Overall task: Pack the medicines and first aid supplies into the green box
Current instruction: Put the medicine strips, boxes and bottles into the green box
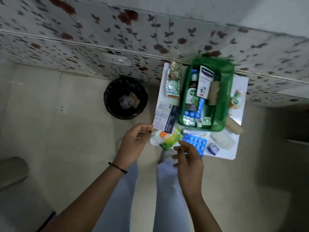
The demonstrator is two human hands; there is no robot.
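The green box (229, 91) stands open on a small white table (231, 155) against the wall. Inside it lie a white carton (205, 82), a dark bottle (192, 92), a brown bandage roll (213, 92) and blister strips (192, 114). My left hand (135, 142) hovers at the table's front-left corner, with fingertips at the corner of a white and purple carton (167, 118). My right hand (189, 159) is open, partly over a blue blister pack (198, 144). Between the hands lies a green, yellow and orange pack (168, 138).
Foil strips (173, 81) lie left of the box. A white tube (195, 132), small jar (213, 149), white roll (222, 139), brown roll (234, 126) and green-orange bottle (237, 98) lie around it. A black bin (125, 97) stands on the floor to the left.
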